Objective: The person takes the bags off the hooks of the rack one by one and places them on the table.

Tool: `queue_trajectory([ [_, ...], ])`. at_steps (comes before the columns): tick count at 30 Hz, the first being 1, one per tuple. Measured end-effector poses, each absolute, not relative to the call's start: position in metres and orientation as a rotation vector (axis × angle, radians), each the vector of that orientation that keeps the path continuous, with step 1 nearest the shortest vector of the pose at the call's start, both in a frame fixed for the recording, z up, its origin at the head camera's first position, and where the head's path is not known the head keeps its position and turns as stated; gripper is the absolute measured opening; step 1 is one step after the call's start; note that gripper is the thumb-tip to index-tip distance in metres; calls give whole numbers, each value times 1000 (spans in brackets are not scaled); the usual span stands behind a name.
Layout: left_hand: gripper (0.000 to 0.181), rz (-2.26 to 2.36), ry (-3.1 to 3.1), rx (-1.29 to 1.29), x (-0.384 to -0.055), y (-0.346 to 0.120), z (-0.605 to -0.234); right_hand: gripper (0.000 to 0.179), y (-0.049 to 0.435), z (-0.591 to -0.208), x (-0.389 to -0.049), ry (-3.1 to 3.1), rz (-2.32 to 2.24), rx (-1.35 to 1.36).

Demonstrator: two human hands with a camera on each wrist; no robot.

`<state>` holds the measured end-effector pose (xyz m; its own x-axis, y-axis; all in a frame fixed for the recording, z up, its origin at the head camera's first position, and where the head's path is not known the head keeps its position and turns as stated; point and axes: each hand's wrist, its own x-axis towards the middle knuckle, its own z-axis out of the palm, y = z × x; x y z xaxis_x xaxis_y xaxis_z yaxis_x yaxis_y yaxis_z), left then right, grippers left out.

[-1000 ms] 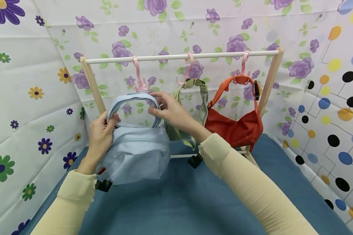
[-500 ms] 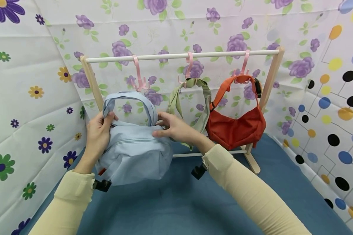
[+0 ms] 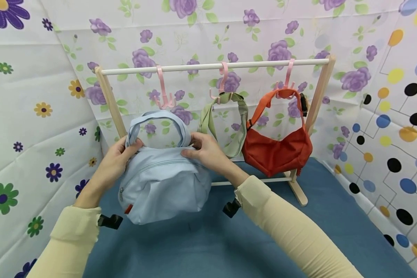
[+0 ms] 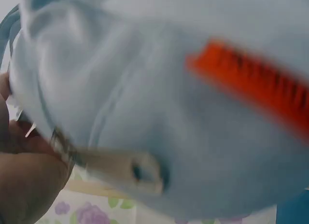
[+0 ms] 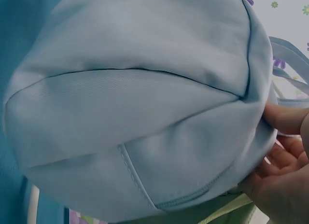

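A light blue bag (image 3: 166,185) with a zip across its upper front is held up at the left of the rack, its looped strap (image 3: 156,116) standing above it. At its upper left corner my left hand (image 3: 114,162) grips the fabric and strap base between thumb and fingers. My right hand (image 3: 212,152) pinches the upper right corner, thumb in front and fingers behind. Just above the strap hangs a pink hook (image 3: 165,98), apart from the bag. A blurred orange tag (image 4: 256,79) and a zip pull (image 4: 125,168) show on the bag's side in the left wrist view.
A wooden rack with a white rail (image 3: 194,67) stands behind. From its other pink hooks hang a green bag (image 3: 238,143), partly hidden, and a red bag (image 3: 278,152) on an orange strap. Blue cloth (image 3: 201,247) covers the surface below; patterned sheets form the walls.
My right hand has come down from the strap's right side to the bag's upper right corner. The bag has turned and shifted slightly right, and its red tag shows more.
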<state>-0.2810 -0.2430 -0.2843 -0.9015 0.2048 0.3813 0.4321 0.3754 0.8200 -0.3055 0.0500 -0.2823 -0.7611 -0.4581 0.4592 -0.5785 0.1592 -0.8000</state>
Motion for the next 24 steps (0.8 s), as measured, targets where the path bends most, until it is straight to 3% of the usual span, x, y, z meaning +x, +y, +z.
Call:
queue_trajectory([
  [7,32,-1725,-2451,-868,-279,-253,-286,21,49,-284,-303,-2308,1648,930],
  [11,40,-1712,-2455,-917,-277,-255,-287,17,47,-284,-302,-2291,1653,910],
  [16,41,-1698,-2400,-873,-276,-255,-290,14,45,-285,-297,-2311,1664,886],
  [24,62,-1600,-2407,-692,-269,-258,-296,11,37,-294,-289,-2378,1734,870],
])
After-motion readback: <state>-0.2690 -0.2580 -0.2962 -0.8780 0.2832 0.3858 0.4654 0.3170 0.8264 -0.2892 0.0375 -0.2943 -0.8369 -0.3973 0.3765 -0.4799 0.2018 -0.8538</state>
